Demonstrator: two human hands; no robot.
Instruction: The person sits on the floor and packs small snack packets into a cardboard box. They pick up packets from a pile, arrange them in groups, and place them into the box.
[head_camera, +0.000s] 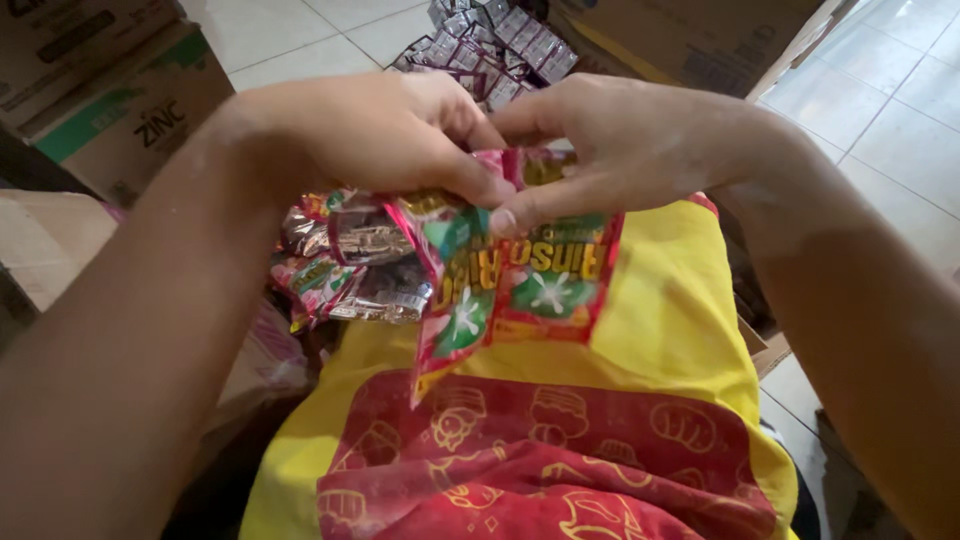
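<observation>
My left hand (370, 130) and my right hand (620, 140) meet in the middle of the view, both pinching the top of a strip of small red, yellow and green sachets (520, 275). The strip hangs down from my fingers, partly folded. More linked sachets, shiny brown and red (350, 265), bunch up under my left hand. Beneath them lies a large yellow and red printed bag (560, 440) that fills the lower middle of the view.
Cardboard boxes (120, 100) stand at the upper left and another box (690, 40) at the upper right. A pile of small purple and white sachets (495, 50) lies on the white tiled floor (890, 110) behind my hands.
</observation>
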